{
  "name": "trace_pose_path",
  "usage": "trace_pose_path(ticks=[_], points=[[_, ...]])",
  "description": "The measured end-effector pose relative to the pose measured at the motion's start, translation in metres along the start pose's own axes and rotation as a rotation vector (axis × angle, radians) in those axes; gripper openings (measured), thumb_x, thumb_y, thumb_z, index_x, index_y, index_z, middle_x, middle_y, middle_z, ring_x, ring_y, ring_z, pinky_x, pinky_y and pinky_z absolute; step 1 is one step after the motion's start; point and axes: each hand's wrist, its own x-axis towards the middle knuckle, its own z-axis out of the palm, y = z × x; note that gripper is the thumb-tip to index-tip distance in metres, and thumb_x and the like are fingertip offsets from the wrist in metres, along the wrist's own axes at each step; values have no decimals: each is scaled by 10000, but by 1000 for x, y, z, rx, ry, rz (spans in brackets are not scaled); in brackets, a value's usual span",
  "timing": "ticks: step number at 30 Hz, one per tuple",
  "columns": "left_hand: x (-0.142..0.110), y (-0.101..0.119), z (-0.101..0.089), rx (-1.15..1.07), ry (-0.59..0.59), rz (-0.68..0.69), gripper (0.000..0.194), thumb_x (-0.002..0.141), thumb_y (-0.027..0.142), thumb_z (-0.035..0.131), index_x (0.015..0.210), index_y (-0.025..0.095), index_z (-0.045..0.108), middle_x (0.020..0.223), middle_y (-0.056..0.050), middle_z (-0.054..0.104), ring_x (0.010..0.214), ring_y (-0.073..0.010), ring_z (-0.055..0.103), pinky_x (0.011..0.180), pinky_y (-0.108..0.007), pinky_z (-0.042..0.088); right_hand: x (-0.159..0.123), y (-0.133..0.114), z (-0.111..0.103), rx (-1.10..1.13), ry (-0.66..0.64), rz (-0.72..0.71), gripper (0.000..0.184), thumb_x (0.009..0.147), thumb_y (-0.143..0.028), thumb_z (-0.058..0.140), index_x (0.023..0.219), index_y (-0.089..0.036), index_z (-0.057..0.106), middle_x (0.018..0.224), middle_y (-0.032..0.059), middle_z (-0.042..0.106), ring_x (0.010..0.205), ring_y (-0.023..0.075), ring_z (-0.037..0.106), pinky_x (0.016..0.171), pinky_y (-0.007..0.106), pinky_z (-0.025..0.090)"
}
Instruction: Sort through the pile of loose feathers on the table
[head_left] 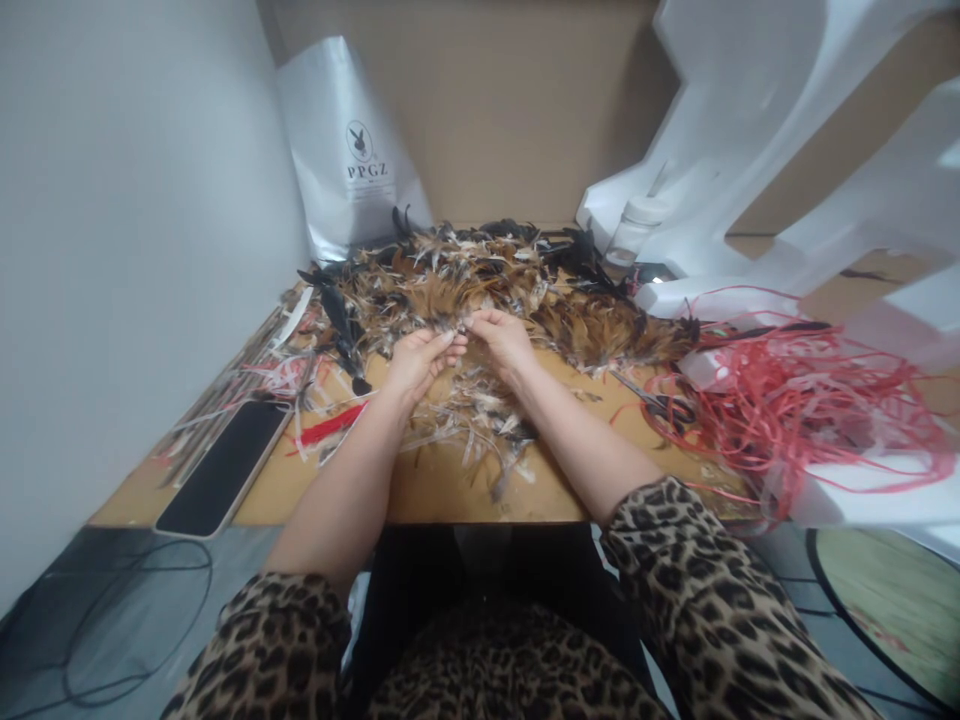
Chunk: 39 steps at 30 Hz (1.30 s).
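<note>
Your leopard-print top [510,665] lies nearest, cut off by the lower edge, with both forearms stretched over the table [547,490]. On your left hand [427,362], thumb and forefinger are pressed together at the base of a tuft of brown feathers [439,298], while the other fingers curl loosely beneath. Your right hand [501,338] meets it just beside, thumb and forefinger also pinching at that base, the rest folded in. You have the tuft upright, fanned away from you, in front of a heap of feathers [487,245]; against such similar colours its outline is hard to follow. What else may sit between your fingertips is too small and blurred to tell. Your right forearm partly covers the loose feather scraps [472,410] below your hands. Scissors [671,408] lie near the red ribbon tangle [810,400], whose strands blur together at your right.
</note>
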Motion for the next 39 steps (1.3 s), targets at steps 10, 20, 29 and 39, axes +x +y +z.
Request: trace_pose_path(ticks=[10,20,29,39], points=[[1,1,0,-92,39,-156,36,733,94,588,734,61,603,713,-88,675,566,-79,623,454,-113,446,1,2,-3,-350,-32,-239,152,591,-264,645,663,-147,582,610,-20,576,552,83,492,571,226,402],[2,-4,-1,-89,13,-188,29,720,73,601,705,49,607,610,-63,634,530,-59,598,479,-95,457,-4,13,0,-475,19,-401,81,653,-245,555,682,-170,567,641,-19,575,590,99,512,601,237,421],[3,-2,-2,-90,105,-153,28,704,87,623,704,61,612,662,-68,654,551,-56,601,511,-113,472,-5,3,1,-289,51,-224,138,625,-298,619,662,-166,599,643,-22,586,612,92,501,653,233,410],[3,-3,-2,-82,46,-159,38,710,87,612,713,49,616,632,-76,650,557,-73,610,505,-123,466,-10,0,3,-207,-88,-55,208,557,-317,693,628,-150,591,573,-30,570,547,78,494,604,230,400]])
